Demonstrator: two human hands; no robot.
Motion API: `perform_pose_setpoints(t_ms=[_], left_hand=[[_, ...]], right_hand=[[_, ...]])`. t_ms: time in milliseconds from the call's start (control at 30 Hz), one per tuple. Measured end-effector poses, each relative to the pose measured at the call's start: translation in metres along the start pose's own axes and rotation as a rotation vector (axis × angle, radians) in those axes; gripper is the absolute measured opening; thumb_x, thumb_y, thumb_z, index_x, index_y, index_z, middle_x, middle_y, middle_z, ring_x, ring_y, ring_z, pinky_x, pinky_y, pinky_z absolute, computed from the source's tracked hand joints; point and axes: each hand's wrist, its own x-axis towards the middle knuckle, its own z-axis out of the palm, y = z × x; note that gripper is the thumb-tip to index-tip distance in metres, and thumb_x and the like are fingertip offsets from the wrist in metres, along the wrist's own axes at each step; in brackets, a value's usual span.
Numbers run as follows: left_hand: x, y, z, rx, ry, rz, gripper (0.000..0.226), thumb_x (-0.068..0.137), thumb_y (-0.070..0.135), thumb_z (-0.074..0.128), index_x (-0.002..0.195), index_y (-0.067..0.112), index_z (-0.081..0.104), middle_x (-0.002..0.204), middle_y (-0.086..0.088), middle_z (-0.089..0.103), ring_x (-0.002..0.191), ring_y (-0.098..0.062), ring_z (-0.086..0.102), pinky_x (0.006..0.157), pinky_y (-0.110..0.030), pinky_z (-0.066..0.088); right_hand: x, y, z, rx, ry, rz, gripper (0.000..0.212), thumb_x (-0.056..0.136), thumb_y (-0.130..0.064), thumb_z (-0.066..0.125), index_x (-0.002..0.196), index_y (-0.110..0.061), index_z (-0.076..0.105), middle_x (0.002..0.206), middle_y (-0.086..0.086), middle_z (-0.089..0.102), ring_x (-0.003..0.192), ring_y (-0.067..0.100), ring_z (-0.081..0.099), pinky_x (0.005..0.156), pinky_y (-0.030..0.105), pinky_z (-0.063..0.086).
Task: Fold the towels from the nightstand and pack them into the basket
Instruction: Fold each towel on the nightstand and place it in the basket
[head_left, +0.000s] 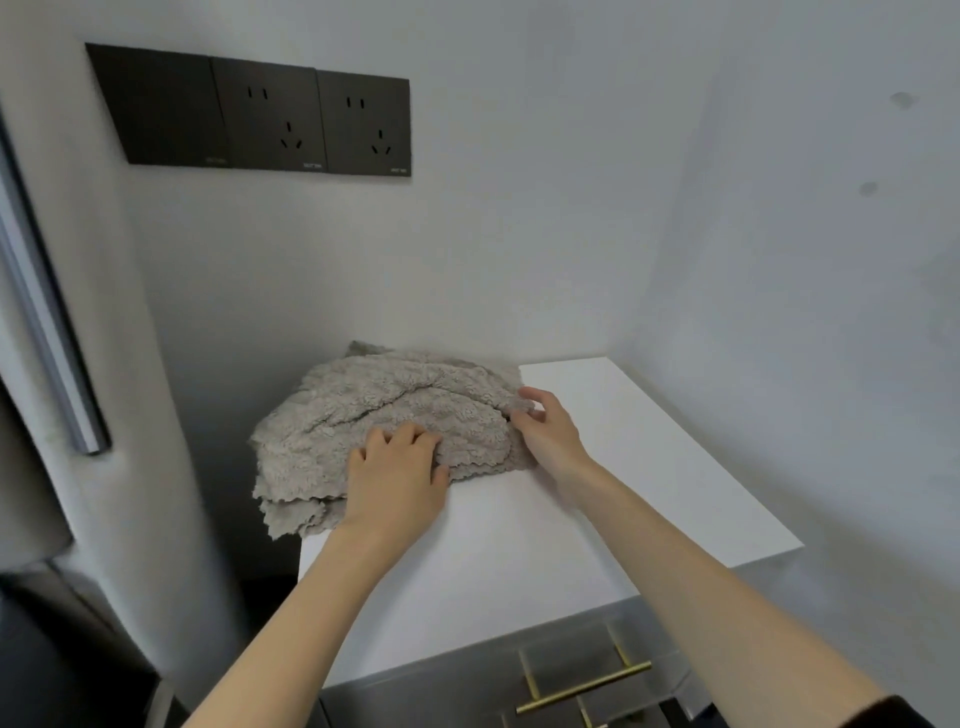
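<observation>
Left hand (397, 478) keeps no slack, its grip curled on the near edge of the towel (384, 405); right hand (545, 431) pinches its right end, long axis crosswise.

A: Bright or dim?
B: Fairly bright, soft and even; the white nightstand top (649, 467) is brightest, with only faint, soft-edged shadows on it
A: Sharp?
B: Slightly soft throughout; lines bow at the left edge, and the near-left corner is dark
</observation>
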Motion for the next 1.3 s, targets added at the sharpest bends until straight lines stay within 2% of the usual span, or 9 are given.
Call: perform_pose_setpoints(t_ms=[100,267,433,533,667,833,1033,1200,1300], left_hand=[[0.002,0.001,-0.002,0.014,-0.010,-0.010,0.042,0.100,0.041,0.035,0.139,0.027,0.042,0.139,0.008,0.042,0.126,-0.023,0.034,0.099,-0.039,0.032],[0.003,0.008,-0.003,0.058,-0.016,-0.037,0.041,0.100,0.039,0.034,0.136,0.024,0.045,0.138,0.005,0.043,0.125,-0.026,0.035,0.098,-0.040,0.032],[0.002,0.015,-0.006,0.043,0.005,-0.087,0.038,0.100,0.038,0.034,0.132,0.025,0.050,0.135,0.002,0.046,0.121,-0.025,0.036,0.096,-0.038,0.032],[-0.002,0.026,-0.010,-0.035,0.196,-0.030,0.029,0.098,0.033,0.040,0.112,0.024,0.063,0.114,0.003,0.059,0.106,-0.021,0.044,0.087,-0.033,0.035],[-0.011,0.044,-0.021,-0.282,0.413,0.127,0.028,0.092,0.030,0.051,0.068,0.018,0.057,0.063,0.009,0.054,0.068,-0.015,0.047,0.051,-0.027,0.032],[-0.019,0.061,-0.025,-0.488,0.498,0.180,0.036,0.093,0.034,0.047,0.060,0.019,0.048,0.054,0.008,0.050,0.056,-0.013,0.046,0.048,-0.029,0.037],[-0.005,0.066,0.004,-0.448,0.081,0.118,0.026,0.097,0.038,0.045,0.109,0.022,0.061,0.109,0.006,0.061,0.104,-0.016,0.052,0.088,-0.035,0.046],[0.004,0.086,0.028,-0.377,-0.160,0.066,0.049,0.095,0.053,0.040,0.122,0.017,0.060,0.119,-0.003,0.062,0.113,-0.025,0.054,0.097,-0.041,0.044],[0.010,0.095,0.032,-0.374,-0.244,-0.014,0.050,0.091,0.055,0.046,0.124,0.019,0.056,0.117,-0.001,0.060,0.117,-0.028,0.051,0.101,-0.044,0.042]], right_hand=[[0.004,-0.003,0.002,0.266,0.071,-0.025,0.022,0.093,-0.017,0.058,0.111,-0.025,0.066,0.115,0.001,0.065,0.100,0.010,0.061,0.090,0.027,0.050],[0.002,-0.015,-0.011,0.442,0.223,-0.138,0.019,0.087,-0.006,0.066,0.086,-0.024,0.074,0.092,-0.009,0.072,0.086,-0.004,0.064,0.077,0.008,0.046],[-0.007,-0.042,-0.043,0.794,0.259,-0.191,0.021,0.088,0.008,0.058,0.086,-0.011,0.068,0.087,0.004,0.070,0.084,0.013,0.065,0.086,0.023,0.055],[-0.014,-0.044,-0.065,0.920,0.278,-0.184,0.020,0.092,0.006,0.053,0.087,-0.012,0.060,0.088,0.006,0.067,0.080,0.015,0.064,0.076,0.022,0.057],[-0.022,-0.039,-0.088,0.884,0.363,-0.167,0.024,0.094,0.003,0.051,0.085,-0.019,0.055,0.084,0.001,0.066,0.072,0.015,0.061,0.061,0.025,0.052],[-0.030,-0.027,-0.125,0.574,0.365,-0.160,0.019,0.093,-0.003,0.055,0.085,-0.020,0.056,0.081,0.000,0.067,0.061,0.014,0.060,0.054,0.023,0.050],[-0.032,-0.002,-0.154,-0.017,0.410,-0.250,0.010,0.089,-0.009,0.059,0.090,-0.017,0.064,0.090,-0.005,0.069,0.087,0.009,0.065,0.080,0.027,0.051],[-0.032,0.006,-0.158,0.176,0.247,-0.173,0.011,0.093,-0.015,0.059,0.103,-0.019,0.060,0.093,-0.001,0.068,0.077,0.008,0.063,0.064,0.019,0.050],[-0.035,0.007,-0.162,0.167,0.163,-0.087,0.021,0.094,-0.032,0.058,0.112,-0.024,0.053,0.102,0.000,0.064,0.083,0.011,0.061,0.068,0.024,0.048]])
